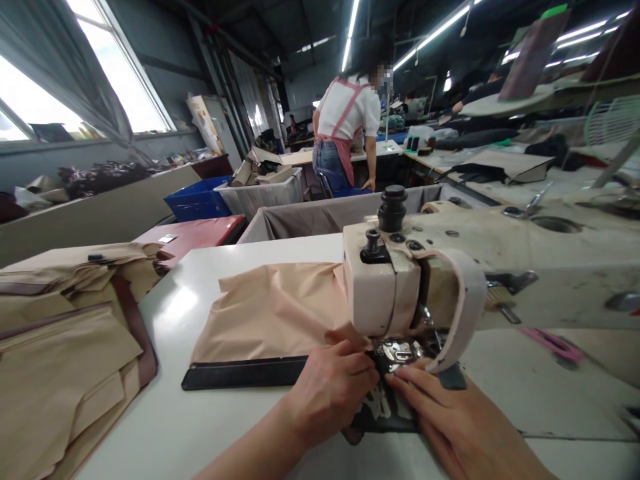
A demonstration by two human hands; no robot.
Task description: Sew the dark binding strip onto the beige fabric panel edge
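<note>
A beige fabric piece (pixel 273 310) with a black strip (pixel 240 373) along its near edge lies on the white table (pixel 200 427), feeding under the head of a cream sewing machine (pixel 385 287). My left hand (pixel 330 390) rests on the black strip just left of the presser foot (pixel 400 350), fingers curled and pressing the material down. My right hand (pixel 460 427) lies flat on the black material right of it, fingers stretched toward the needle area. The fingertips of both hands nearly meet in front of the presser foot.
A stack of beige pieces with brown trim (pixel 65 333) sits at the left. Beyond the table stand grey fabric bins (pixel 310 217), a blue crate (pixel 200 200) and a red panel (pixel 195 233). A person in a pink apron (pixel 347 127) works at a far table.
</note>
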